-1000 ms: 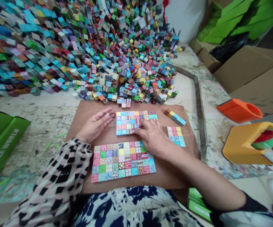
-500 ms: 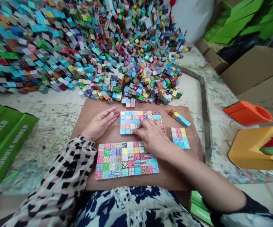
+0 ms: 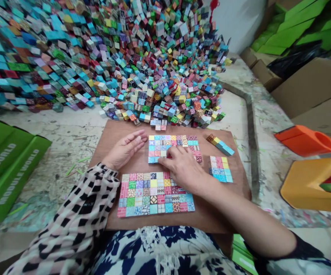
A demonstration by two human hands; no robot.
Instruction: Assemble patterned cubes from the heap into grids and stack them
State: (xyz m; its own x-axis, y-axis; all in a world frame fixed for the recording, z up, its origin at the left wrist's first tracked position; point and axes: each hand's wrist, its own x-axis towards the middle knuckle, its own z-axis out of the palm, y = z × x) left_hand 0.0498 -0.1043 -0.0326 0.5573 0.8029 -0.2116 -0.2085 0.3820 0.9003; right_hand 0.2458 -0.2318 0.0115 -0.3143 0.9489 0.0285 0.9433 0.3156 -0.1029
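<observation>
Over the front middle of the upper block of small printed cubes (image 3: 156, 147) bends my right hand (image 3: 182, 164). Its thumb and fingers are curled together at the near rows; what lies between the fingertips is hidden. My left hand (image 3: 128, 147) rests beside the left edge of that block, palm turned inward, fingers stretched and holding nothing. Closer to me lies a larger flat block of printed cubes (image 3: 154, 198), partly under my right wrist. Right of my hand sit a small block of cubes (image 3: 221, 169) and a short row of cubes (image 3: 220, 145).
A brown board (image 3: 211, 206) carries the blocks. Behind it rises a big pile of loose cubes (image 3: 154, 68). Green boxes (image 3: 13, 172) stand at left. At right are an orange plastic piece (image 3: 303, 140), a yellow container (image 3: 300, 183) and cardboard boxes (image 3: 311, 88).
The whole view has shifted slightly. My right thumb has moved a little left along the upper block's near edge; my left hand keeps its place beside the block.
</observation>
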